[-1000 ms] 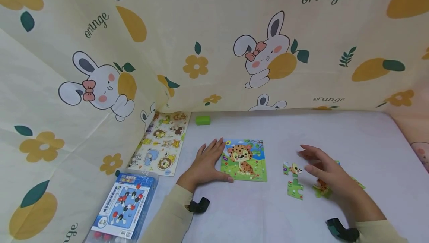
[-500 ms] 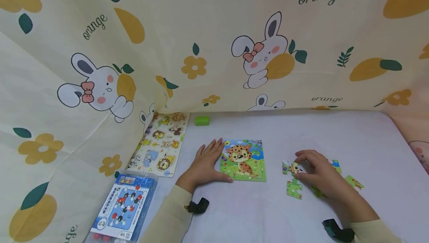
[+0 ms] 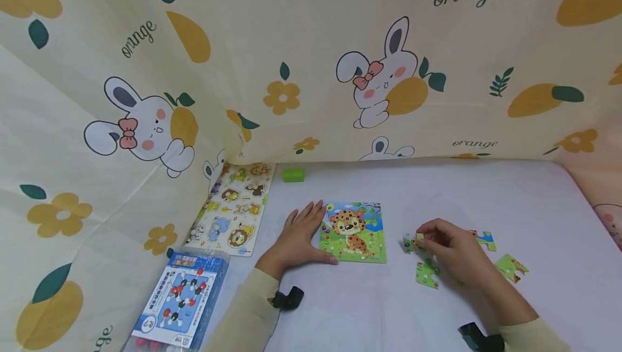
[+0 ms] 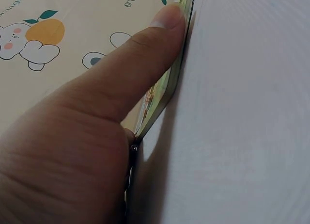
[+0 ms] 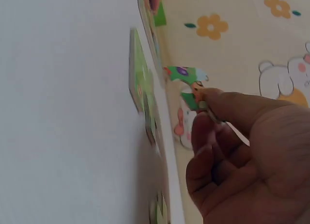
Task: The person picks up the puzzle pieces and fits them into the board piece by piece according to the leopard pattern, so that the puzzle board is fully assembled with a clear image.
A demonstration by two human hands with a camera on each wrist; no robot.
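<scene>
A leopard picture puzzle board lies on the white table. My left hand rests at its left edge with fingers straight, the thumb along the near edge; the left wrist view shows the thumb against the board's side. To the right, my right hand pinches a jigsaw piece between thumb and fingertips. In the right wrist view this piece appears raised off the table. A green jigsaw piece lies just below it. A blue one and another green one lie beyond the right hand, which partly hides others.
A sheet of animal pictures lies at the back left, with a green block near it. A boxed molecule model set stands at the front left. Patterned cloth hangs behind and along the left side.
My right hand has come down onto a jigsaw piece, pinched it and lifted it slightly to the left, away from the green piece below. The left hand has stayed on the board.
</scene>
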